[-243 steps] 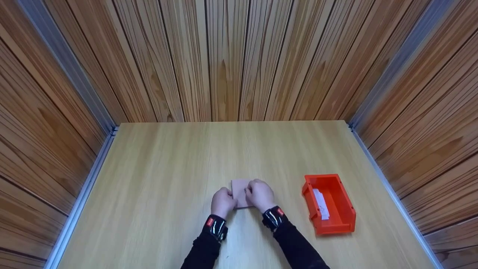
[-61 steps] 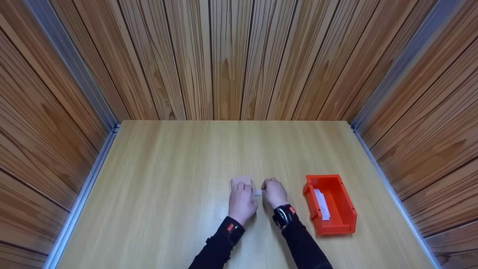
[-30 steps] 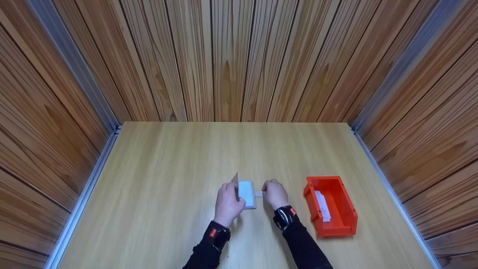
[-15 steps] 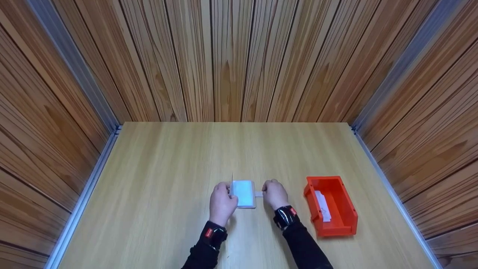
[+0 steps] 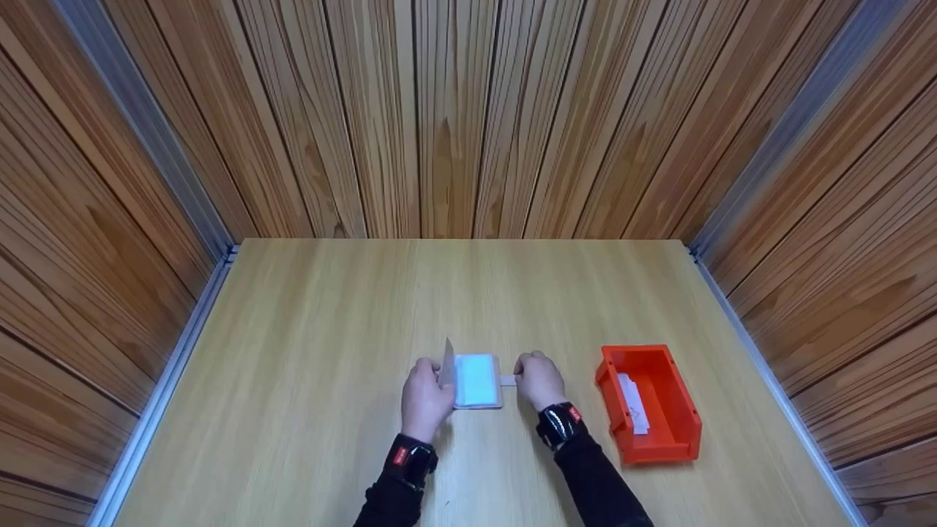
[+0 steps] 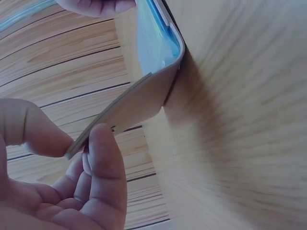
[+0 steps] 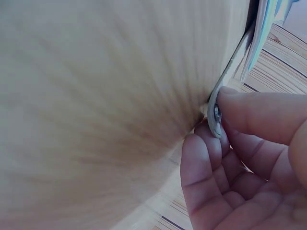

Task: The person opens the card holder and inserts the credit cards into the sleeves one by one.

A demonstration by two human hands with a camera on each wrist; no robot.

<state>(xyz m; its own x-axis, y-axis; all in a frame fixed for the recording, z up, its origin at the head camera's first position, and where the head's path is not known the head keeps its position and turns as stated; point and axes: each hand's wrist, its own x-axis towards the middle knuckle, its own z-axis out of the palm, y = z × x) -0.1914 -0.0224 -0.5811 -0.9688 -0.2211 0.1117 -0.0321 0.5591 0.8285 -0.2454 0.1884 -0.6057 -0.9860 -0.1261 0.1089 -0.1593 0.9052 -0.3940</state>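
Note:
A small pale pink card holder (image 5: 500, 399) lies on the table with its front cover raised. Inside show light blue, glossy plastic sleeves (image 5: 476, 380). My left hand (image 5: 426, 399) pinches the edge of the upright cover (image 6: 139, 103) between thumb and fingers. From the holder's right side a short strap (image 5: 508, 380) sticks out. Its end, bearing a metal snap (image 7: 217, 114), is pinched by my right hand (image 5: 540, 380). What the sleeves contain cannot be made out.
To the right stands an orange-red open bin (image 5: 670, 395) with a white label (image 5: 633, 404) on its left side. Wood-plank walls (image 5: 454, 117) and metal rails (image 5: 776, 380) bound the table (image 5: 329, 307) at back and sides.
Earlier the holder was closed under both hands. My left hand has since lifted the cover and swung it leftward, uncovering the blue sleeves. The right hand stays at the strap.

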